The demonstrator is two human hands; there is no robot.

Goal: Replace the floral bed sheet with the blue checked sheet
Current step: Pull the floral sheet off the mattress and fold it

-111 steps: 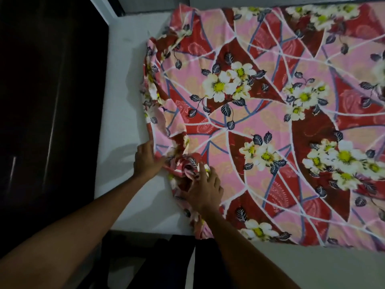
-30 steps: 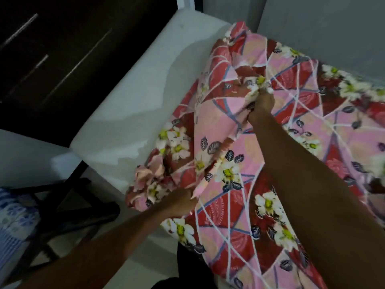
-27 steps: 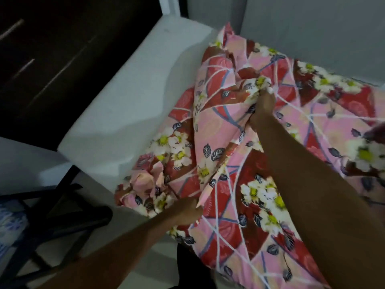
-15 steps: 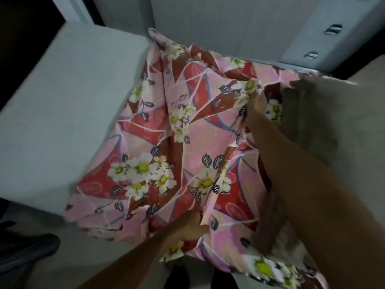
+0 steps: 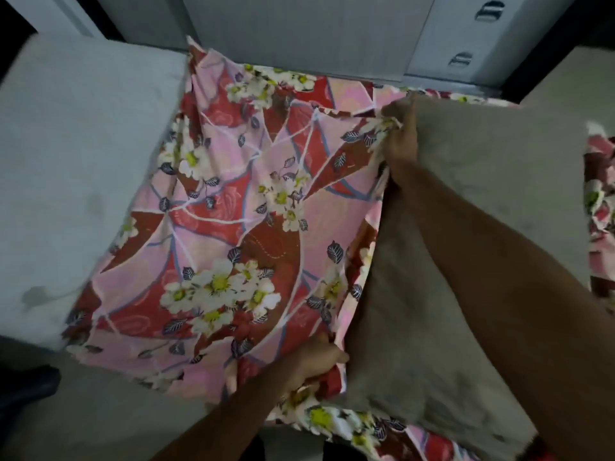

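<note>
Floral bed sheet [image 5: 233, 234], where does it lie?
— Across the middle of the view, print side up and rumpled. Its left edge slants from 11 o'clock down to 7 o'clock. More of the print shows at the far 3 o'clock edge.

And under it?
— A bare pale mattress [image 5: 73, 154], uncovered from 8 to 10 o'clock.

What is the dull stretch on the other side?
— A plain grey-brown cloth face [image 5: 492, 168], running from 2 o'clock down to 5 o'clock along the printed part's right edge. It looks like the sheet turned over, but I cannot tell for certain.

Behind the bed?
— A pale cabinet [image 5: 442, 38] at 1 o'clock, with two small handles [image 5: 487, 11].

The hands?
— Both grip the sheet. The right hand [image 5: 401, 141], between 1 and 2 o'clock, has its fingers curled round a bunched edge where print meets plain cloth, and its forearm crosses the plain cloth. The left hand [image 5: 316, 361], at 6 o'clock, is fisted on a gathered fold at the near edge.

Close together?
— Well apart, with the fold line running between them.
</note>
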